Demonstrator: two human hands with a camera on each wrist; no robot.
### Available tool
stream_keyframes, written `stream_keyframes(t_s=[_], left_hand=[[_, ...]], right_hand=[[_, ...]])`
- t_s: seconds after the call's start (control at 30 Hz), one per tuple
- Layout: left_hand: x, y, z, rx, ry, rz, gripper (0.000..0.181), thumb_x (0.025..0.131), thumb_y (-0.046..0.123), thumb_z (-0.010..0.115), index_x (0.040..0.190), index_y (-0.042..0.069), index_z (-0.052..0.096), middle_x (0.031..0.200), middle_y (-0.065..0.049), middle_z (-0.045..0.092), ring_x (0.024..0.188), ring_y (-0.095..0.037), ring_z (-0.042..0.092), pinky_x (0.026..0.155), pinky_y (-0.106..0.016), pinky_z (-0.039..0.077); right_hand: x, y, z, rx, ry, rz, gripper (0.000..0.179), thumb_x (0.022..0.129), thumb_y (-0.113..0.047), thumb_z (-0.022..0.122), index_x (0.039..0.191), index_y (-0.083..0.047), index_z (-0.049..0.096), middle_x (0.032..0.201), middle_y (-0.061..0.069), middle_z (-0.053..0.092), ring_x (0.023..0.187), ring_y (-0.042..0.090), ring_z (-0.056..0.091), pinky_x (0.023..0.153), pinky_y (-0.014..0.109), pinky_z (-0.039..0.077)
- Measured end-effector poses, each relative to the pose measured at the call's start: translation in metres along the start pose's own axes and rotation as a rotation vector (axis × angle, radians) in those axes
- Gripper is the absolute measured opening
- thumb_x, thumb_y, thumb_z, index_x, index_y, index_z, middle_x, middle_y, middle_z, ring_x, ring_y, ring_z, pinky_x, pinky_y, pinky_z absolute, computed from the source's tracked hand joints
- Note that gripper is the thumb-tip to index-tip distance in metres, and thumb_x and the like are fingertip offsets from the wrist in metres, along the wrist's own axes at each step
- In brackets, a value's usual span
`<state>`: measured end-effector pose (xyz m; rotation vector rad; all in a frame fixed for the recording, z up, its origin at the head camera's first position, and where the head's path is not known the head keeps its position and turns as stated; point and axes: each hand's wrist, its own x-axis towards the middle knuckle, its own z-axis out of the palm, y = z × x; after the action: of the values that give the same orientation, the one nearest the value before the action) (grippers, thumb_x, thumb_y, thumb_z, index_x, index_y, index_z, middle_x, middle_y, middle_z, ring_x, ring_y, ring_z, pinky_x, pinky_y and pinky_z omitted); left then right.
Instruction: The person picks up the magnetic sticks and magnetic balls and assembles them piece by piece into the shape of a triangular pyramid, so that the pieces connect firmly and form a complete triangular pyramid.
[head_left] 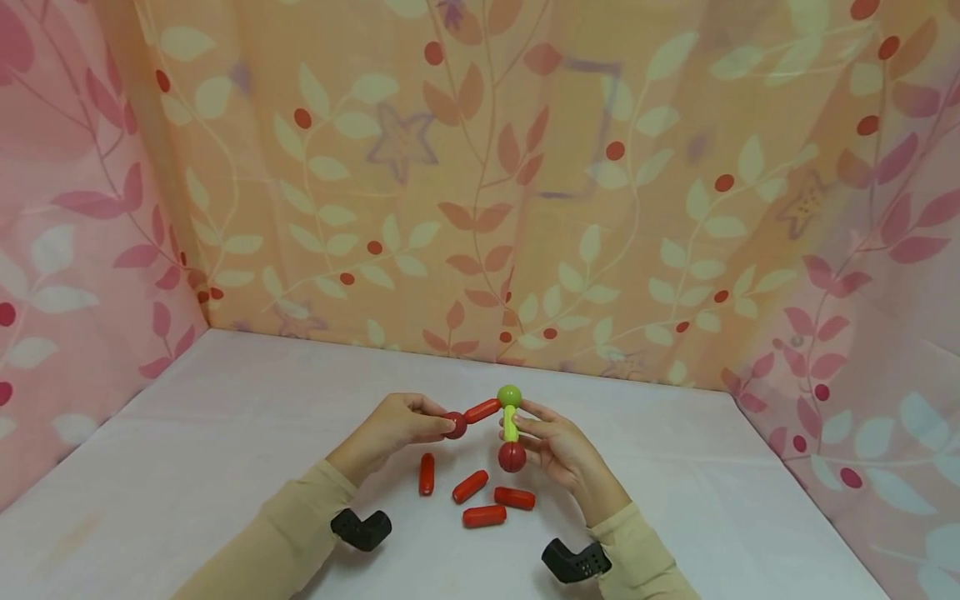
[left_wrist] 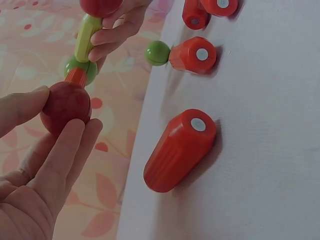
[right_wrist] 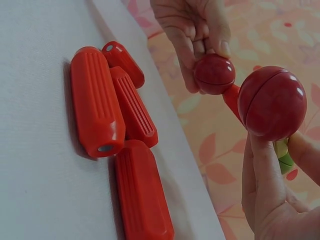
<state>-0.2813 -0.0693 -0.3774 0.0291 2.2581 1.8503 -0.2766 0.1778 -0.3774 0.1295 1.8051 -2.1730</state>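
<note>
My left hand (head_left: 393,427) pinches a dark red ball (left_wrist: 66,108) between thumb and fingers. From that ball a red rod (head_left: 482,411) runs to a green ball (head_left: 509,396). A yellow-green rod (head_left: 511,424) hangs down from the green ball, with a second dark red ball (right_wrist: 272,103) at its lower end. My right hand (head_left: 561,450) holds the yellow-green rod, its fingers reaching behind it. The joined pieces form a bent chain raised above the table. Part of the green ball is hidden by the fingers in the right wrist view.
Several loose red rods lie on the white table (head_left: 247,433) below the hands, among them one upright in the head view (head_left: 427,474) and one nearest me (head_left: 484,517). Another green ball (left_wrist: 157,53) shows beyond a rod. Patterned curtains (head_left: 480,208) enclose the back and sides.
</note>
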Motion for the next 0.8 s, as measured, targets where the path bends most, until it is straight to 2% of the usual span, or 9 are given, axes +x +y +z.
stream_keyframes(t_s=[0.17,0.5,0.67,0.8], left_hand=[[0.000,0.000,0.001,0.010,0.002,0.001,0.018,0.085,0.017,0.078,0.096,0.005,0.072,0.097,-0.005,0.075,0.089,-0.016,0.070,0.092,-0.037,0.057],[0.000,0.002,0.001,0.010,0.000,0.025,0.021,0.085,0.018,0.079,0.098,0.005,0.070,0.099,-0.006,0.074,0.092,-0.019,0.070,0.093,-0.039,0.056],[0.002,-0.002,0.000,0.041,0.003,0.020,0.022,0.083,0.018,0.080,0.097,0.005,0.069,0.097,-0.007,0.074,0.090,-0.018,0.068,0.090,-0.037,0.056],[0.006,-0.008,-0.003,0.048,0.015,0.014,0.027,0.083,0.016,0.079,0.105,0.004,0.069,0.099,-0.008,0.074,0.090,-0.017,0.068,0.088,-0.037,0.056]], right_hand=[[-0.001,0.001,0.001,-0.006,0.001,-0.001,0.055,0.100,-0.015,0.059,0.151,-0.006,0.039,0.106,0.006,0.072,0.090,0.016,0.073,0.073,0.026,0.060],[0.001,-0.001,-0.002,-0.037,0.007,-0.008,0.058,0.098,-0.017,0.061,0.151,-0.006,0.039,0.105,0.004,0.071,0.094,0.017,0.072,0.076,0.027,0.060],[0.012,0.003,-0.003,-0.098,0.004,0.004,0.056,0.098,-0.016,0.061,0.149,-0.005,0.042,0.104,0.003,0.069,0.094,0.016,0.069,0.077,0.028,0.060],[0.026,0.003,0.000,-0.139,0.020,0.029,0.053,0.096,-0.017,0.065,0.146,-0.006,0.048,0.107,0.006,0.071,0.094,0.017,0.070,0.080,0.032,0.060]])
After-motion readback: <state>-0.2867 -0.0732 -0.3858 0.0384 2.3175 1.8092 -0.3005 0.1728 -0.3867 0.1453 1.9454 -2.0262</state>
